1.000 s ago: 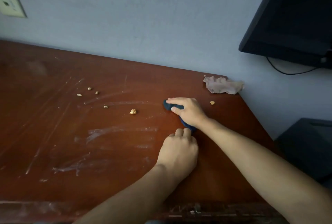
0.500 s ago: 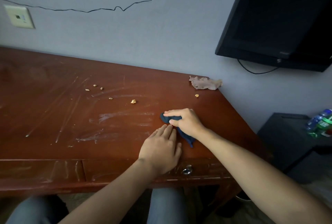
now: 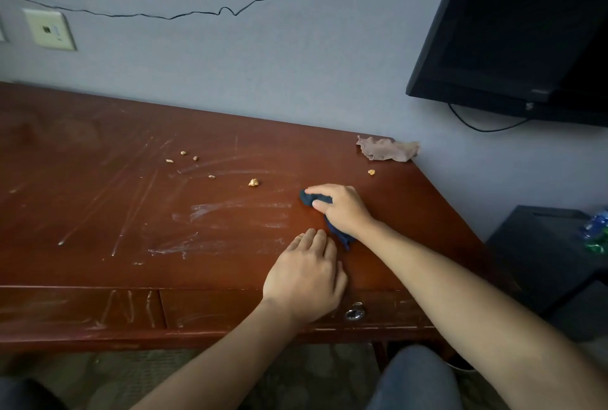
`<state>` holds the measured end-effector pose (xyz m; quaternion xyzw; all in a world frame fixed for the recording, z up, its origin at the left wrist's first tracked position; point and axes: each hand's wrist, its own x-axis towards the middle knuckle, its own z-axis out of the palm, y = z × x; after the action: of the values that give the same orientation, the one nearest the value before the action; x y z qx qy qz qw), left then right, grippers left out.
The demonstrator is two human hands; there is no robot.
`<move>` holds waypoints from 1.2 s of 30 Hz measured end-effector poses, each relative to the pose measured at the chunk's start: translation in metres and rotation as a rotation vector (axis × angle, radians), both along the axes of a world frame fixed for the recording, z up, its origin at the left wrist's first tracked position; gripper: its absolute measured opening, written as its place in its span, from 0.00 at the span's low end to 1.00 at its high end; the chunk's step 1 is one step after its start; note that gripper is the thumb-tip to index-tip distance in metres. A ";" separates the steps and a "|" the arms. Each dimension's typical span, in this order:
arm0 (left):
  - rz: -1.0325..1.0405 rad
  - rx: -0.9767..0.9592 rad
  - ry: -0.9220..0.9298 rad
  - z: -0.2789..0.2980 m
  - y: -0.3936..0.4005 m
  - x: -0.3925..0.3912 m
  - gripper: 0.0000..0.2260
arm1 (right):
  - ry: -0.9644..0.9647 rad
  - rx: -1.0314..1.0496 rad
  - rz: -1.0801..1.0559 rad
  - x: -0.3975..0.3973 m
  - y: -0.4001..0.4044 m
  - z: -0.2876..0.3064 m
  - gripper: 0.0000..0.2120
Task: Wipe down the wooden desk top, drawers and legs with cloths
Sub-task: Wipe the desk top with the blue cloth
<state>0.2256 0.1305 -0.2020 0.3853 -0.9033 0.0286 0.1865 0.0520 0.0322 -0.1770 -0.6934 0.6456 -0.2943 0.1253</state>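
Head view: the right hand (image 3: 342, 209) presses a dark blue cloth (image 3: 339, 232) onto the wooden table (image 3: 98, 212) right of centre, fingers curled over its far end. The left hand (image 3: 306, 274) lies flat near the front edge, fingers released, just beside the cloth's near tail. A crumpled tan cloth (image 3: 388, 149) sits at the far right corner. Crumbs (image 3: 253, 182) and pale smears mark the top. Two closed drawers (image 3: 214, 307) front the table; their contents are hidden.
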 end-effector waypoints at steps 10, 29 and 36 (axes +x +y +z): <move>0.024 -0.039 -0.006 -0.001 -0.001 -0.005 0.25 | 0.062 -0.060 -0.054 0.002 -0.085 -0.001 0.13; 0.030 -0.026 0.037 -0.004 -0.007 -0.001 0.25 | -0.017 0.011 0.047 0.013 -0.021 -0.002 0.15; 0.032 -0.040 0.038 -0.009 -0.008 -0.003 0.26 | 0.009 -0.034 0.033 0.003 -0.038 -0.006 0.15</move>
<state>0.2226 0.1226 -0.2111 0.3965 -0.8926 0.0424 0.2106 0.0553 -0.0054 -0.1826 -0.7072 0.6297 -0.3001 0.1155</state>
